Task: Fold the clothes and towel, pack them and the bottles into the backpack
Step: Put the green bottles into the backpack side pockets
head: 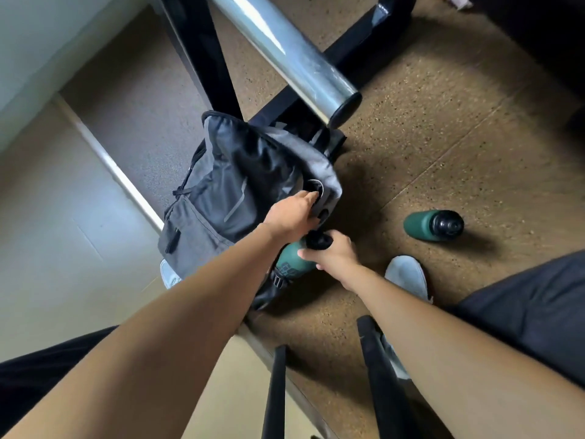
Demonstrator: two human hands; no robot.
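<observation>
Centrally, a grey and black fabric backpack [240, 179] stands on the speckled brown floor [443, 137], its upper part leaning against a black metal frame [205, 52] that carries a chrome tube [285, 49]. The left hand [294, 213] grips the backpack's grey side edge, fingers curled over the fabric at a small round opening. The right hand [332, 253] holds a dark green cylindrical bottle with a black cap [292, 261] near its cap end, fingers wrapped round it. This bottle is tilted, cap upward, with its lower end at the backpack's lower side, beside a black strap; whether it sits inside a pocket cannot be told. A second dark green bottle with a black cap [432, 225] lies on its side on the floor, well apart to the right of the backpack. A white shoe [408, 274] rests on the floor just beside the right forearm, between the two bottles and nearer the viewer.
</observation>
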